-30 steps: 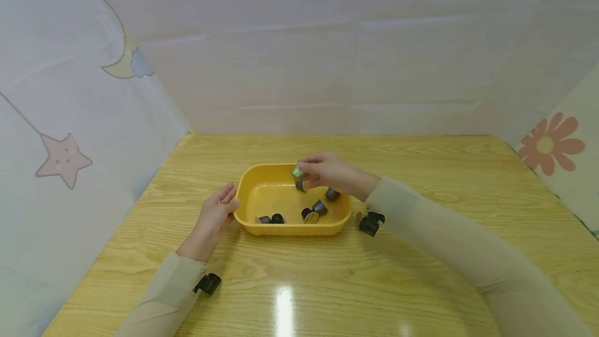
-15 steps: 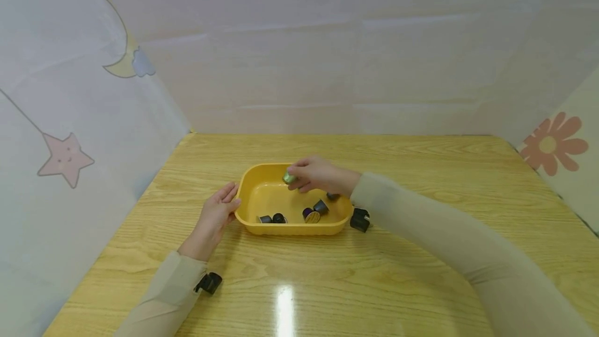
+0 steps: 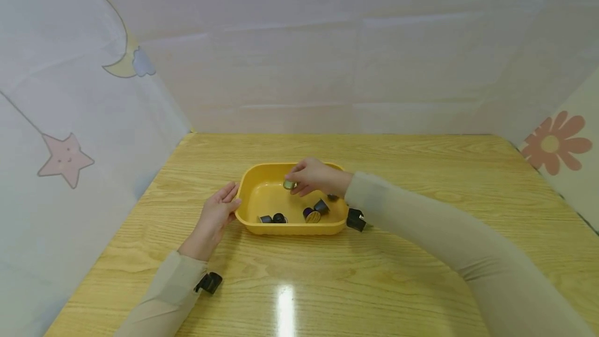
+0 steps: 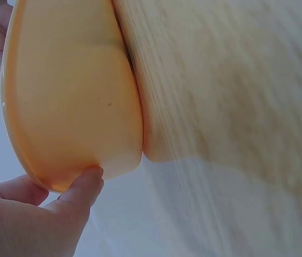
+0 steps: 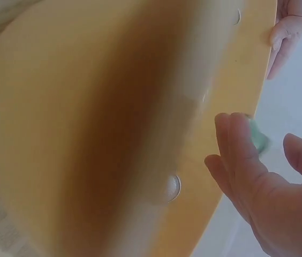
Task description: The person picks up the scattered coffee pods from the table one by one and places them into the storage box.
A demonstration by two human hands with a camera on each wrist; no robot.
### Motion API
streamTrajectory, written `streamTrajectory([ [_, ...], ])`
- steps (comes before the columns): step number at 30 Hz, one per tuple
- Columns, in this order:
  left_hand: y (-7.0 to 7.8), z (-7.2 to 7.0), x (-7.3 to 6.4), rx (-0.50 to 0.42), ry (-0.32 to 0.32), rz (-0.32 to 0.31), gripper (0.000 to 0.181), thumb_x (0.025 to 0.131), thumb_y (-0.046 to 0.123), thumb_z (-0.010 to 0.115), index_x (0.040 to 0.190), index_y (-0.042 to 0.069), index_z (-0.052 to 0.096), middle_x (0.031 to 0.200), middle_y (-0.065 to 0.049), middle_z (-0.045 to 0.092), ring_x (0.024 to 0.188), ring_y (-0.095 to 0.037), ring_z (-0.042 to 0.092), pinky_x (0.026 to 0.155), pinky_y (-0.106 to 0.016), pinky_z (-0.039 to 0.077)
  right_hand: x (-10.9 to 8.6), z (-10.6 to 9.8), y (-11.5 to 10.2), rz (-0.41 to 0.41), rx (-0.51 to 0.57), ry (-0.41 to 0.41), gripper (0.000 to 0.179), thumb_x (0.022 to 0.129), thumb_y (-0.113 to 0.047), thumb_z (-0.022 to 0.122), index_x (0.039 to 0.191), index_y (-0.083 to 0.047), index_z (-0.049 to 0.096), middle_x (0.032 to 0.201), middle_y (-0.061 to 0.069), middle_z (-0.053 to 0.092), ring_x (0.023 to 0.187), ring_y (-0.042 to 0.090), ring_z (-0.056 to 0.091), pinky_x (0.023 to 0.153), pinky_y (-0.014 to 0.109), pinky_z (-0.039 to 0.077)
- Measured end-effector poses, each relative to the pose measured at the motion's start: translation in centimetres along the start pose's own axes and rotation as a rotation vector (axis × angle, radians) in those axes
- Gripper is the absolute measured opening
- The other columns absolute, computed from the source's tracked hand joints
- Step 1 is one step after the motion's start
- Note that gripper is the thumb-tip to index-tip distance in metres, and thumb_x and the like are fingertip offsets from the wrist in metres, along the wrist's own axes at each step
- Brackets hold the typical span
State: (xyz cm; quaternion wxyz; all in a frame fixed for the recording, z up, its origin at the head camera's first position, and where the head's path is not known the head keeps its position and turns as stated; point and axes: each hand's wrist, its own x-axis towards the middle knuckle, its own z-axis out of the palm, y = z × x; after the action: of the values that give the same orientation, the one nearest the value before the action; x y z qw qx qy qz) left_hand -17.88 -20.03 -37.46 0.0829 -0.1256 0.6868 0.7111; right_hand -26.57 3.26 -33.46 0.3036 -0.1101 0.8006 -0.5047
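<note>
My left hand (image 3: 216,213) pinches the left rim of a yellow tray (image 3: 290,230); its thumb (image 4: 84,187) lies against the wall in the left wrist view. My right hand (image 3: 314,176) is over the tray's far part, fingers fairly straight. A green coffee capsule (image 3: 289,184) is just below its fingertips. In the right wrist view the capsule (image 5: 257,138) looks blurred beside the fingers, and the thumb (image 5: 301,155) stands apart from it. Dark coffee capsules (image 3: 321,207) lie in the tray, one with a gold lid (image 3: 312,217); others (image 3: 279,218) sit along the near wall.
The tray stands on a wooden table (image 3: 281,274) with a light glare near the front. Pale printed cloth (image 3: 299,66) hangs at the back and sides. Small black cameras (image 3: 209,283) are strapped to both wrists.
My right hand has moved left and slightly down over the tray with the green coffee capsule, which now sits lower against the fingers. The left hand has stayed on the rim.
</note>
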Motion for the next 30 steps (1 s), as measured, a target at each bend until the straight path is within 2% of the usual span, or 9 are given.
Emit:
streamTrajectory([
  [5, 0.1, 0.0, 0.0, -0.002, 0.000, -0.005, 0.063, 0.105, -0.003, 0.042, 0.161, 0.002, 0.012, 0.166, -0.013, 0.018, 0.151, -0.030, 0.025, 0.119, -0.044, 0.032, -0.3, -0.5, 0.5, 0.015, -0.005, 0.007, 0.044, 0.106, -0.016, 0.052, 0.143, 0.006, 0.048, 0.142, 0.024, 0.054, 0.119, 0.035, 0.064, 0.093, 0.039, 0.057],
  [12, 0.2, 0.1, -0.1, 0.011, 0.010, -0.009, 0.063, 0.106, -0.003, 0.042, 0.161, 0.003, 0.012, 0.166, -0.011, 0.018, 0.152, -0.029, 0.024, 0.120, -0.045, 0.031, -1.9, -2.1, 0.9, -0.007, 0.013, 0.009, 0.043, 0.106, -0.014, 0.052, 0.143, 0.007, 0.048, 0.142, 0.026, 0.054, 0.121, 0.037, 0.062, 0.100, 0.044, 0.054],
  [20, 0.2, 0.1, -0.1, 0.012, 0.007, -0.019, 0.063, 0.106, -0.002, 0.041, 0.161, 0.004, 0.012, 0.166, -0.011, 0.019, 0.152, -0.028, 0.024, 0.120, -0.046, 0.031, -4.5, -4.8, 1.9, -0.038, 0.055, -0.018, 0.053, 0.104, -0.014, 0.054, 0.149, 0.009, 0.037, 0.147, 0.027, 0.048, 0.128, 0.038, 0.057, 0.105, 0.046, 0.049],
  [30, 0.3, 0.3, -0.1, 0.000, 0.008, -0.024, 0.063, 0.105, -0.003, 0.042, 0.161, 0.003, 0.012, 0.166, -0.011, 0.018, 0.152, -0.029, 0.024, 0.120, -0.045, 0.030, -7.8, -7.5, 4.3, -0.097, 0.044, 0.036, 0.052, 0.107, -0.015, 0.049, 0.149, 0.012, 0.034, 0.144, 0.031, 0.049, 0.129, 0.041, 0.055, 0.107, 0.047, 0.048],
])
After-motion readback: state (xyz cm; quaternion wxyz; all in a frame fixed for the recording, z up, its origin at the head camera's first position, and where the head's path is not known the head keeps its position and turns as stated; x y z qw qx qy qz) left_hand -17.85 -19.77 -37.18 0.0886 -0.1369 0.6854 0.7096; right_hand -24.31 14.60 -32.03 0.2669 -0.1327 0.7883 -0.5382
